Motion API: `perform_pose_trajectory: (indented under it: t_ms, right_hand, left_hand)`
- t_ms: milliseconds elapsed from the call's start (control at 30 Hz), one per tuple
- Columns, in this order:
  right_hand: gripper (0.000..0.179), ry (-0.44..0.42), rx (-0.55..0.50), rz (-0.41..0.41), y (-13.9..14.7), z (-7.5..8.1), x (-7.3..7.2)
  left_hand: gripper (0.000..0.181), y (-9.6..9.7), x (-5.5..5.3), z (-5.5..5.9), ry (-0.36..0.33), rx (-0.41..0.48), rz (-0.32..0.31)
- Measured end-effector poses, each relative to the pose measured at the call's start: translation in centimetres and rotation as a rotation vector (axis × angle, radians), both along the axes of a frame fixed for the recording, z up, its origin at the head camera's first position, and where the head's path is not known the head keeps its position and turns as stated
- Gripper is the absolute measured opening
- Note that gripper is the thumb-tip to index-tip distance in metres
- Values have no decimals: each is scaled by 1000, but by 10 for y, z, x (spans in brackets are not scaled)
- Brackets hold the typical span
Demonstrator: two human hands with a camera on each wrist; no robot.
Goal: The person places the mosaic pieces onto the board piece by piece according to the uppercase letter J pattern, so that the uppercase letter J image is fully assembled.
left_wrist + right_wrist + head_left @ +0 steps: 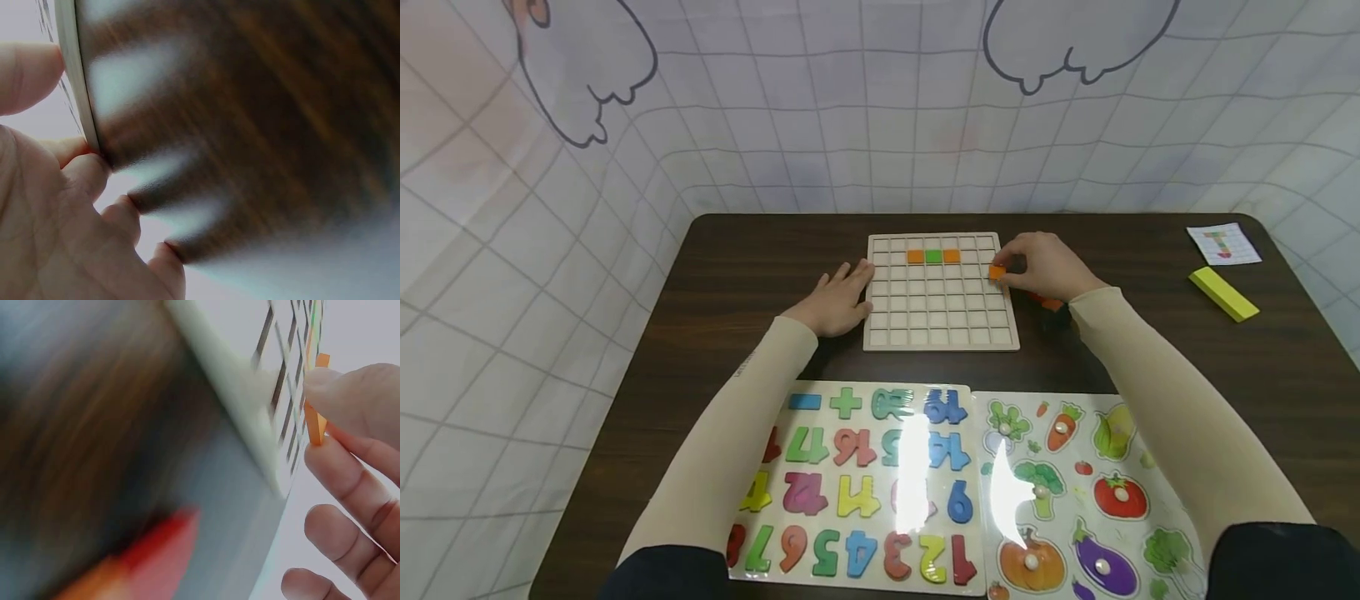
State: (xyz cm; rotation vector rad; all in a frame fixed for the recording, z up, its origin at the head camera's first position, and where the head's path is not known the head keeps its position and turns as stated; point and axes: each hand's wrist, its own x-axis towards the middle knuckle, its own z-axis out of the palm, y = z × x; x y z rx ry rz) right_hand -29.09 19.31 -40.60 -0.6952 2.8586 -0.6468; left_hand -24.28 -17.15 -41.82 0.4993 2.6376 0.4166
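Note:
A pale grid board (936, 321) lies on the dark table. Two orange tiles (915, 257) with a green tile (933, 257) between them sit in one row near its far edge. My right hand (1047, 265) pinches another orange tile (996, 272) between thumb and fingertip at the board's right side; the right wrist view shows this tile (316, 424) tilted on edge. At the opposite side, my left hand (835, 302) rests with extended fingers against the board's left edge. Blurred red and orange pieces (162, 556) lie beside the board, partly hidden by my right hand in the head view.
Nearer me lie a number puzzle board (820, 504) and a vegetable puzzle board (1067, 508), both under my forearms. At the far right are a card with a coloured tile pattern (1223, 244) and a yellow bar (1223, 293). A white grid-patterned curtain (887, 125) surrounds the table (760, 250).

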Motion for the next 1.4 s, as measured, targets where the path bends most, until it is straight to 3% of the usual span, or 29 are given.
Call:
perform_pose_trajectory:
  t_ms: [467,633,1000,1233,1400]
  right_hand:
    - [28,-2,21,50,-64,-1,-19]
    - [26,-2,48,64,-70,-5,-23]
    - [30,4,5,95,-73,-5,-24]
    - [30,0,-10,105,-81,-5,-21]
    - [28,-27,-15,65,-81,-5,-19]
  left_hand:
    - [70,12,-4,4,4,-5,-17]
    - [70,13,-5,3,1,-4,-21]
    - [70,14,-7,2,3,-7,-13]
    - [71,6,-5,-1,0,-10,5]
    - [71,-1,-1,0,-7,5,12]
